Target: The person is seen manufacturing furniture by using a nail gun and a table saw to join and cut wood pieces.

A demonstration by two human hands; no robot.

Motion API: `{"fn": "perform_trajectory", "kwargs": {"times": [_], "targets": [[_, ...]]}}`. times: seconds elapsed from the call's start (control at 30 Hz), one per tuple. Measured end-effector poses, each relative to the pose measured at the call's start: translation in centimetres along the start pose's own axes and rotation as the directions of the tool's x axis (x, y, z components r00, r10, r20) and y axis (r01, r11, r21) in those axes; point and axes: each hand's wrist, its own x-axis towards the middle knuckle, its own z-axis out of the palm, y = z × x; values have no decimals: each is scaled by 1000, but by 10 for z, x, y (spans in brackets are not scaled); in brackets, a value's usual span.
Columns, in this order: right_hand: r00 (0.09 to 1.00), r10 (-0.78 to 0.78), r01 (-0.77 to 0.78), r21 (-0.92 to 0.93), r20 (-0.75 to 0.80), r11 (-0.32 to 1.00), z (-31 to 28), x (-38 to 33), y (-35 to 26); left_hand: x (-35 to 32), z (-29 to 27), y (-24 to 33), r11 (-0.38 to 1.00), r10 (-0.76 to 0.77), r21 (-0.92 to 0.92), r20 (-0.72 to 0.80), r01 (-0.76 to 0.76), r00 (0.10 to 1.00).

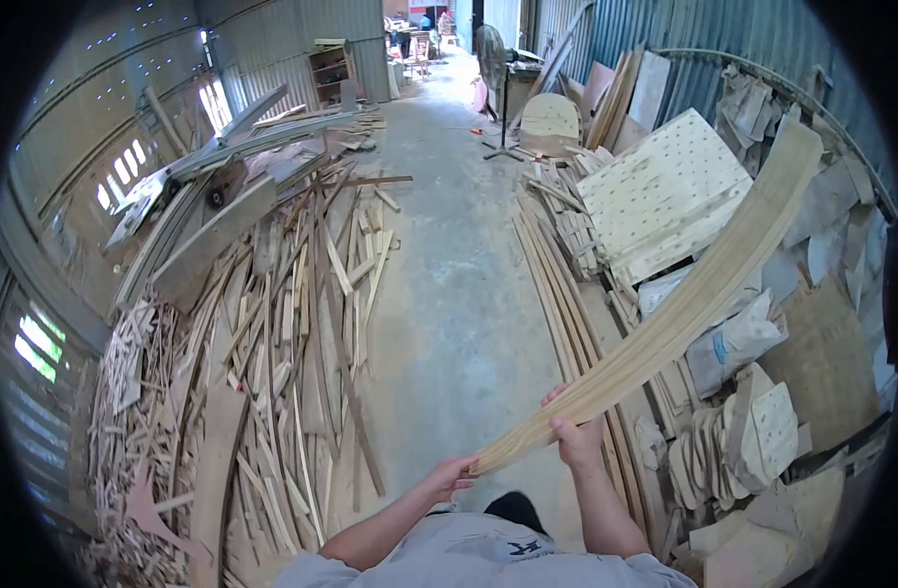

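Note:
A long, wide wooden plank (655, 338) with pale grain slants up and away to the right in front of me. Its near end is in my left hand (455, 478), fingers closed round the tip. Farther along, my right hand (574, 437) grips the lower edge, with the thumb on the upper face and fingertips showing at the far edge. The plank is held clear of the floor, and its far end reaches over the stacked material on the right.
Loose wooden strips (302, 323) lie heaped along the left side. Long boards (557, 294) run along the floor on the right, beside a dotted pale panel (664, 191) and white sacks (733, 343). A concrete aisle (454, 294) leads to a standing fan (492, 59).

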Motion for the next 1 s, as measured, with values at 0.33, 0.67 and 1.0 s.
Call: {"fn": "perform_trajectory", "kwargs": {"times": [0.33,0.67,1.0], "targets": [[987,0,13,79,-163,997,-61,459,126,308,-23,361,949,61,301,130,-98,990],[984,173,-162,224,-32,961,13,914,227,503,-54,740,565,475,774,-24,-284,880],[990,30,-16,107,-138,994,53,1337,328,811,-110,1118,555,534,720,75,-416,842]]}}
